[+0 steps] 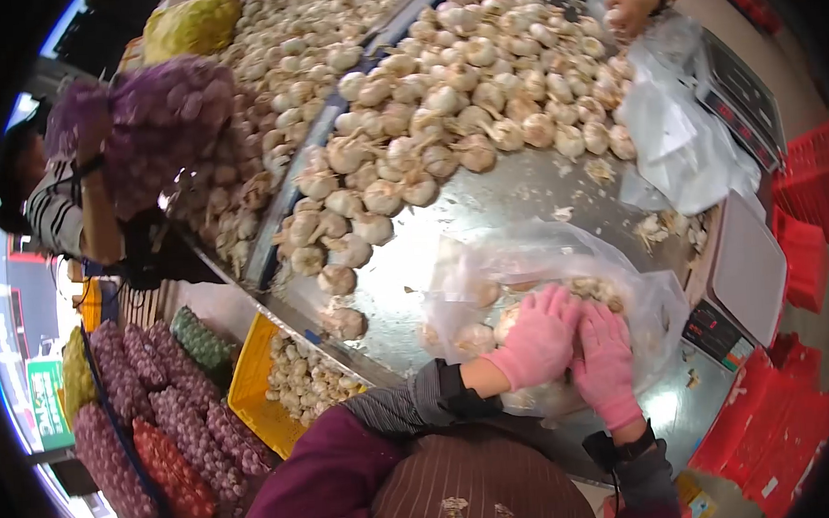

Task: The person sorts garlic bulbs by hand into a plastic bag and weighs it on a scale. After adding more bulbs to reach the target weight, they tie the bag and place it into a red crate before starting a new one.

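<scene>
My left hand (539, 337), in a pink glove, lies on garlic at the mouth of a clear plastic bag (644, 341) on the metal table. Beside it, my right hand (605, 357), gloved in pink too, rests on the same bag's contents. The hands touch each other, and the fingers of both are stretched out over the bulbs. Garlic bulbs (476, 338) show through the plastic to the left of my hands. What lies beneath the palms is hidden. A large heap of garlic (480, 77) covers the far part of the table.
Scales (739, 270) and white plastic bags (684, 123) line the table's right side. Red crates (770, 428) stand beyond. A yellow crate (252, 385) of garlic and filled net bags (175, 422) are at left. One person (65, 202) holds a purple net bag; another person's hand (631, 11) is at top right.
</scene>
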Motion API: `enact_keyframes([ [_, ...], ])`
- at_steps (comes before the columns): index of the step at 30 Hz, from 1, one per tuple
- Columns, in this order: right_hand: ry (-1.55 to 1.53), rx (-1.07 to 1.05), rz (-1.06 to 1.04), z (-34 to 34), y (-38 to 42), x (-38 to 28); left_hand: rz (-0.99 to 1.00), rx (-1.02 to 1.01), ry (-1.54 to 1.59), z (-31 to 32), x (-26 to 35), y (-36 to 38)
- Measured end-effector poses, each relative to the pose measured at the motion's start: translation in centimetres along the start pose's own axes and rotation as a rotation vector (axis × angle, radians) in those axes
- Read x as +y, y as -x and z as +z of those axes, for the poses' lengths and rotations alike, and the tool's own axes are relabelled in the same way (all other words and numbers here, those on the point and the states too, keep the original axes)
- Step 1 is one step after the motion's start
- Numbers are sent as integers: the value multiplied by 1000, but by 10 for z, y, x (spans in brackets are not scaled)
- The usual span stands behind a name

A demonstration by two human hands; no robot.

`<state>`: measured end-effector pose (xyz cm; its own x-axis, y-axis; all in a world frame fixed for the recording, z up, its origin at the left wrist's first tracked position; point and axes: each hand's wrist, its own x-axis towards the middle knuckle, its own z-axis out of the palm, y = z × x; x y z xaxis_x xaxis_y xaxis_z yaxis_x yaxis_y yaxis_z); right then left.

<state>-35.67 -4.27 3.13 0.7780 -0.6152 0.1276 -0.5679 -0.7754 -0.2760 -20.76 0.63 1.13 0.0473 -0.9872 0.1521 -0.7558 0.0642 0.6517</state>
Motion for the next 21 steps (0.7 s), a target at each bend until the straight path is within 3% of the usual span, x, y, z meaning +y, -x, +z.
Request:
enact_keyframes([
  [2,-45,-6,-16,-8,-1,0,30,86,-22,-25,6,8],
  [4,-67,-1,-13,-27,-15,-8,121,96,3,-91,-7,16],
  [6,-214,175,12,-50,-40,-37,-204,419,-234,-129,-66,45],
  [8,-417,169,-186,-49,-98,-89,-512,274,-589,-155,-122,61],
  [10,-731,67,-271,-8,-154,-145,-513,223,-641,-151,-160,62],
  [11,-710,-53,-240,27,-182,-169,-718,145,-516,-150,-171,52],
  [12,-449,-135,-272,63,-209,-188,-918,64,-383,-153,-181,45],
  [13,-307,-370,-243,88,-236,-200,-914,89,-399,-157,-192,45],
  [15,-266,-534,-219,118,-265,-210,-715,-77,-501,-157,-207,55],
  [16,-265,-541,-227,123,-274,-214,-725,-75,-498,-159,-210,58],
  [18,-125,-672,-258,136,-277,-216,-565,71,-561,-149,-210,70],
  [19,-179,-665,-274,134,-275,-213,-817,60,-388,-151,-206,67],
  [20,-230,-652,-285,129,-274,-208,-662,-11,-464,-156,-212,71],
  [21,-250,-636,-274,133,-271,-201,-739,53,-253,-167,-202,75],
])
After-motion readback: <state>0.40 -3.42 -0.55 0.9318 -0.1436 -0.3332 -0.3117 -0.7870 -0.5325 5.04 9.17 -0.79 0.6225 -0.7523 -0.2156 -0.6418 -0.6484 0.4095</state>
